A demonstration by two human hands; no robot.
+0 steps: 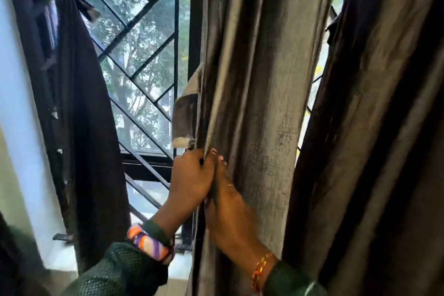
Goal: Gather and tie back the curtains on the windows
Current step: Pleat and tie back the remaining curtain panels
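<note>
Hands (192,175) pinching grey curtain (259,79).

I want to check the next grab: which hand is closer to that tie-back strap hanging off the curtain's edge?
Left. The left hand grips the curtain edge right under the strap; the right hand lies lower and farther right, against the folds.

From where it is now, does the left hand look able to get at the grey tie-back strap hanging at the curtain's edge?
Probably yes. The grey tie-back strap hangs just above the left hand, nothing between them, but that hand grips the grey curtain's edge and would have to let go.
</note>
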